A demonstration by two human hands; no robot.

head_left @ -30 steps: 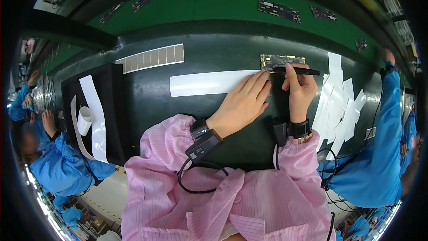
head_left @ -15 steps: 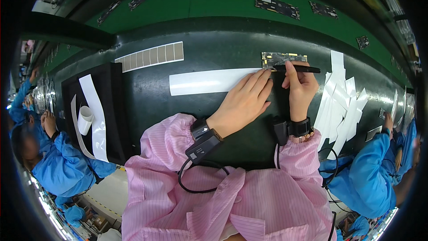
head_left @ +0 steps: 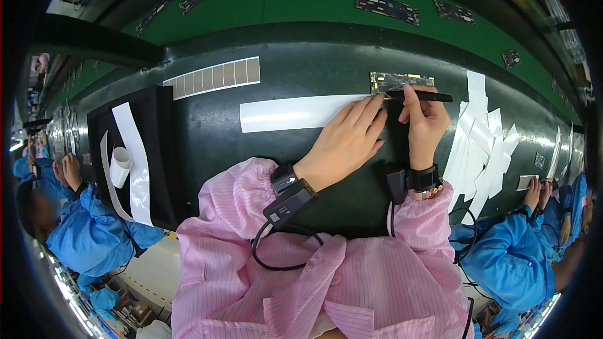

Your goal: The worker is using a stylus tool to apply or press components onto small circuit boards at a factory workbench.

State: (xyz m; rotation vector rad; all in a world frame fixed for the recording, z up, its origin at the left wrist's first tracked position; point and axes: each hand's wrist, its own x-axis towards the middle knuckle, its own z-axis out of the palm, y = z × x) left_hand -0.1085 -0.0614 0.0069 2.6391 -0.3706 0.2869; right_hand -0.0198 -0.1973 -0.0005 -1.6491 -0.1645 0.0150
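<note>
A dark circuit board point(head_left: 402, 80) with gold-coloured contacts lies in front of me, right of centre. My right hand point(head_left: 426, 119) is closed around slim black tweezers point(head_left: 433, 96), whose tip reaches left along the board's near edge. My left hand point(head_left: 345, 138) lies palm down, fingers stretched out and close together, with its fingertips at the board's near left corner. Under those fingers runs the right end of a long glossy white strip point(head_left: 282, 115). Exactly what the tweezers' tip touches is hidden by my fingers.
Behind the strip lies a sheet of grey-brown rectangular stickers point(head_left: 213, 78). A black tray point(head_left: 162, 150) at left holds white backing strips. Discarded white strips point(head_left: 480, 144) pile up at right. More boards point(head_left: 386, 8) sit on the green belt point(head_left: 301, 0). Blue-sleeved co-workers work on both sides.
My hands and the tweezers hold nearly the same pose at the board. At right, a co-worker's hands have come together on a small light piece.
</note>
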